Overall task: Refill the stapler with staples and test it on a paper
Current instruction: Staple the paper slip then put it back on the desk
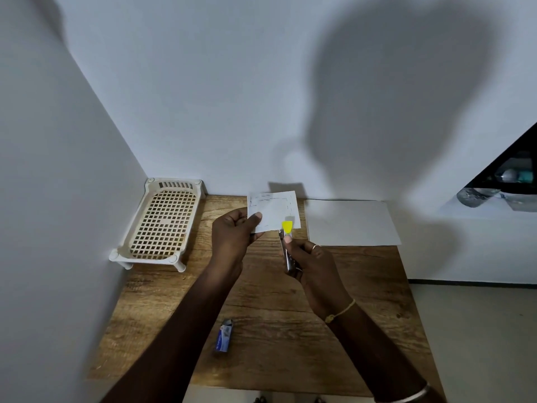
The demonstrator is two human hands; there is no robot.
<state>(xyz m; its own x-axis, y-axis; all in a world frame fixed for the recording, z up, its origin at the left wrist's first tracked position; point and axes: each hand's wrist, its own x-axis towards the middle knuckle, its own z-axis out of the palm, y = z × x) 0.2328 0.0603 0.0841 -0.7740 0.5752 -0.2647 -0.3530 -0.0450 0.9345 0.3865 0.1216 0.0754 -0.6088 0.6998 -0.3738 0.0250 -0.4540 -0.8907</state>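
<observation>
My left hand (232,232) holds a small white paper slip (274,209) upright above the wooden table (261,338), thumb pressed on its lower left corner. Rows of staples show along the slip's edges. My right hand (311,261) grips a metal stapler (286,248) with a yellow tip, and that tip sits over the slip's lower right edge. A small blue staple box (224,335) lies on the table near the front, its top flap open.
A cream plastic lattice tray (162,225) on short legs stands in the back left corner against the walls. A white sheet of paper (351,223) lies flat at the back right. The table's right edge drops to the floor.
</observation>
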